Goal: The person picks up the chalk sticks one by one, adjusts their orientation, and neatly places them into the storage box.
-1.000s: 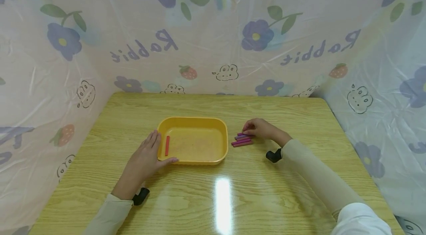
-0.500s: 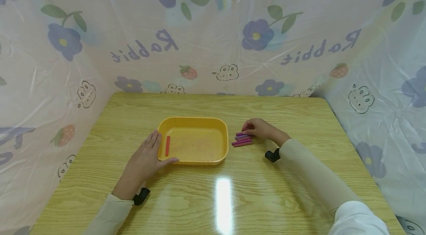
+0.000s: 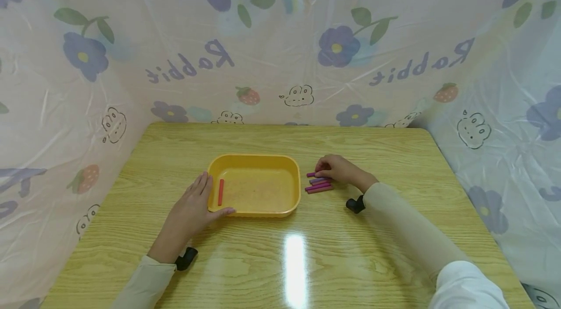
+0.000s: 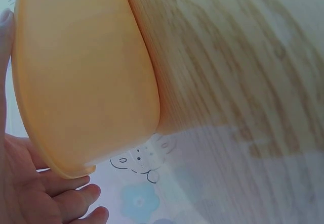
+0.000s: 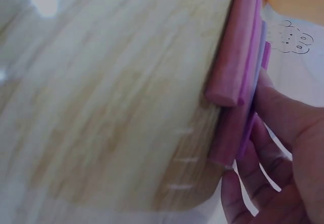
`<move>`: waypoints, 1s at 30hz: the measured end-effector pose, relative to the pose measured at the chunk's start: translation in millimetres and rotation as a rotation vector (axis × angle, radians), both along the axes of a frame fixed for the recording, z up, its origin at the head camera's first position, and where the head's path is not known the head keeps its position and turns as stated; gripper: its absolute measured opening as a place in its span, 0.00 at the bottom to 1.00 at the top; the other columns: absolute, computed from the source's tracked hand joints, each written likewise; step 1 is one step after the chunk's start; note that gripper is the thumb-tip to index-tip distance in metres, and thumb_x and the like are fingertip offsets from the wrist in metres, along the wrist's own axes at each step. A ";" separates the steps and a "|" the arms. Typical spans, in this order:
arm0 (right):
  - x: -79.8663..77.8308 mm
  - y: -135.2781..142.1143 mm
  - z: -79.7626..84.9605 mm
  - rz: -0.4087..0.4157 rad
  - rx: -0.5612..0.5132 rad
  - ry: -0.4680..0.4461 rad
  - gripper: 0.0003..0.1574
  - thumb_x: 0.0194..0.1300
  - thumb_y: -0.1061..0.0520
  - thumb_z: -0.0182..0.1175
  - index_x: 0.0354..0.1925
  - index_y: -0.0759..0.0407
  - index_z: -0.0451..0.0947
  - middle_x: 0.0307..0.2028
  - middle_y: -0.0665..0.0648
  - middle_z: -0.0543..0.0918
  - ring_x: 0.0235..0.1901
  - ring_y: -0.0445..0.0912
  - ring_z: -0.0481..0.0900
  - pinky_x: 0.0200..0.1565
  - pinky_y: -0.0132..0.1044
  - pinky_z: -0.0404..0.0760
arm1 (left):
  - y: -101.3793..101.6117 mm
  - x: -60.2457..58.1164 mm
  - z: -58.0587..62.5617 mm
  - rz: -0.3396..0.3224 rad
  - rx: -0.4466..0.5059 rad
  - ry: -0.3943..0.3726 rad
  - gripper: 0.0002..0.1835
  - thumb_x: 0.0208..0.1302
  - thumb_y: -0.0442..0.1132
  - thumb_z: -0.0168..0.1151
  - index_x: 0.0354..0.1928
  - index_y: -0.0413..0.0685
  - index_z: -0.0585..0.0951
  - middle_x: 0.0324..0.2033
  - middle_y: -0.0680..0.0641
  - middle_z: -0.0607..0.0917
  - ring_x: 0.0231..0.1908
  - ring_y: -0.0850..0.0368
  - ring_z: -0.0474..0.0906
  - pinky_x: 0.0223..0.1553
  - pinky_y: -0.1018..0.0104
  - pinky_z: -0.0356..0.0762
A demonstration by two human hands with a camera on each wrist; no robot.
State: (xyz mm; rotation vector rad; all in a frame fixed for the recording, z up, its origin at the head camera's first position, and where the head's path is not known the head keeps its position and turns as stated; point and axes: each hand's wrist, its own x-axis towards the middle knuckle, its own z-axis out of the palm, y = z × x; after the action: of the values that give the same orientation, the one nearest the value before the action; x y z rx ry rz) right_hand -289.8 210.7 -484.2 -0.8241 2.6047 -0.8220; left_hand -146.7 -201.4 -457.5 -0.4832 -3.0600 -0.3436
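At the left end of a yellow plastic tray [image 3: 254, 155], my left hand [image 3: 186, 209] touches the rim with extended fingers, its thumb spread over the near edge. A red stick of chalk [image 3: 220, 192] lies inside the tray, close to that end. Right of the tray, my right hand [image 3: 341, 171] pinches a purple stick of chalk [image 3: 310, 174] between thumb and fingers; its left end pokes out. Just in front lie several pink, lilac and reddish sticks of chalk [image 3: 319, 189], side by side. In the right wrist view the thumb [image 5: 283, 110] lies along the chalk row.
The wood-grain table [image 3: 245, 260] carries all of this, with a bright light reflection on its near part. A patterned plastic sheet [image 3: 271, 65] rises behind the table and on both sides. Each wrist wears a black device [image 3: 186, 258].
My right hand has shifted slightly left, sliding the purple chalk leftward from the other sticks. The left hand, tray and red chalk stay put.
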 end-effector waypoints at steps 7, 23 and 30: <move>-1.5 -2.1 0.0 -0.005 -0.005 -0.036 0.04 0.63 0.55 0.61 0.34 0.53 0.80 0.32 0.48 0.79 0.34 0.43 0.74 0.39 0.38 0.75 | 0.6 0.3 0.9 0.003 -0.003 -0.011 0.61 0.50 0.78 0.43 0.69 0.32 0.51 0.69 0.33 0.51 0.68 0.40 0.46 0.65 0.46 0.50; -1.5 -5.5 4.7 -0.015 0.038 -0.069 0.04 0.64 0.55 0.60 0.34 0.54 0.78 0.31 0.49 0.78 0.31 0.43 0.72 0.37 0.37 0.73 | 1.4 0.3 0.2 0.005 -0.009 -0.013 0.61 0.50 0.78 0.44 0.69 0.31 0.51 0.69 0.33 0.51 0.68 0.40 0.46 0.65 0.46 0.50; -0.6 -5.5 6.0 -0.044 0.014 -0.104 0.06 0.66 0.54 0.58 0.36 0.55 0.78 0.31 0.50 0.78 0.31 0.45 0.71 0.37 0.38 0.72 | 1.5 0.1 1.2 0.008 -0.009 -0.013 0.61 0.50 0.78 0.44 0.69 0.32 0.51 0.69 0.33 0.51 0.68 0.40 0.46 0.65 0.46 0.50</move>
State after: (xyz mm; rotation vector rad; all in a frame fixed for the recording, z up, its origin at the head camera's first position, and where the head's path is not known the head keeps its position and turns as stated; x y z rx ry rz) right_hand -290.4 205.3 -478.2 -0.7025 2.5423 -0.8353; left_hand -146.6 -200.0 -456.2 -0.4709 -3.0769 -0.3349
